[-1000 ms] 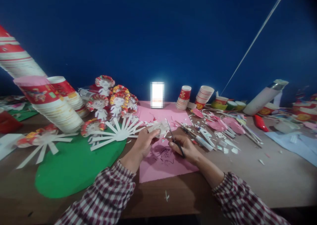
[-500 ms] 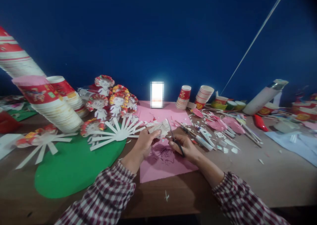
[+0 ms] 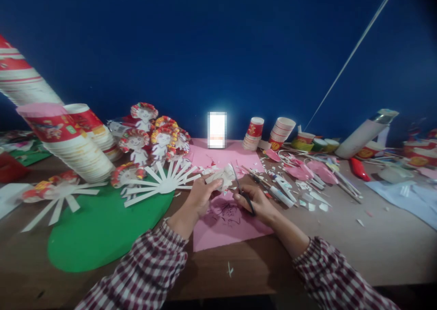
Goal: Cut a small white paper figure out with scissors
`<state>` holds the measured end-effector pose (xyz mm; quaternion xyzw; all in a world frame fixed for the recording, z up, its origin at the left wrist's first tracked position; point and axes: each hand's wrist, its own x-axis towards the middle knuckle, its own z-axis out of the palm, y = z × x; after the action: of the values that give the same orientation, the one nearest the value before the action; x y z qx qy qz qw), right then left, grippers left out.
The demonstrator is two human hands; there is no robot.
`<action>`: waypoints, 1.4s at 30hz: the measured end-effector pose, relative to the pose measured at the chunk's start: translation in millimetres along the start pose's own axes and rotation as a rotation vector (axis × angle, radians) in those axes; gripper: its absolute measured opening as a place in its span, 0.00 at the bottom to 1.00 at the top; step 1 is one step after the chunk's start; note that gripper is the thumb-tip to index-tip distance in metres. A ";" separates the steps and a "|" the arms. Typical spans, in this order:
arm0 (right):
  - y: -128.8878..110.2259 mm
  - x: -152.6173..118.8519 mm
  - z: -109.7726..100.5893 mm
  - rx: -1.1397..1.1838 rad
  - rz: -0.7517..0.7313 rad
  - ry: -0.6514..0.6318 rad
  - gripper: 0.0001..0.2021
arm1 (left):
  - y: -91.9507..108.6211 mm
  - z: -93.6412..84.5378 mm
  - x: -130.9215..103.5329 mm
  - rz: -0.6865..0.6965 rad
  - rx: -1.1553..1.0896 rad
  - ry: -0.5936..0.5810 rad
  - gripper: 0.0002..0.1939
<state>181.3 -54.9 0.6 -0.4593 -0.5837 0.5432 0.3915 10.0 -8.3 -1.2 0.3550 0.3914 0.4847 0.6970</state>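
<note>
One white paper piece (image 3: 228,177) is being pinched in my left hand (image 3: 200,195) — my right hand (image 3: 258,204) is gripping black-handled scissors (image 3: 240,190) just beside it, above pink paper (image 3: 213,238).

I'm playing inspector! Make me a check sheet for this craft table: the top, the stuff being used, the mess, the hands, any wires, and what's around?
Surface: brown table, with a green sheet and marked pink sheet.
Things in use: scissors, blades beside a white paper piece.
Clutter: paper scraps, cup stacks, paper dolls.
Hands: left hand holds the paper; right hand, the scissors.
Cables: pale line across the blue wall; cord or seam, can't tell.
Surroundings: blue wall behind; blurred bright rectangle.
</note>
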 end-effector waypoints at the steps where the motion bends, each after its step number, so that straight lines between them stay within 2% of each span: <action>1: 0.1 -0.1 0.2 0.005 0.000 -0.001 0.19 | -0.1 0.1 0.0 -0.004 -0.004 -0.001 0.18; 25: 2.6 1.1 -1.8 -0.077 -0.027 0.034 0.18 | 0.1 0.7 0.3 -0.001 0.001 0.034 0.19; 30: 2.1 0.4 -2.5 -0.061 0.000 0.019 0.18 | 0.8 0.4 0.5 0.013 0.017 0.041 0.18; 42: -0.2 0.4 -2.9 -0.121 -0.036 0.021 0.20 | -0.4 -1.6 1.2 0.017 0.046 0.032 0.15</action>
<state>183.9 -53.8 1.1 -0.4771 -0.6195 0.4951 0.3788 9.0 -7.1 -2.4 0.3664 0.4108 0.4870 0.6781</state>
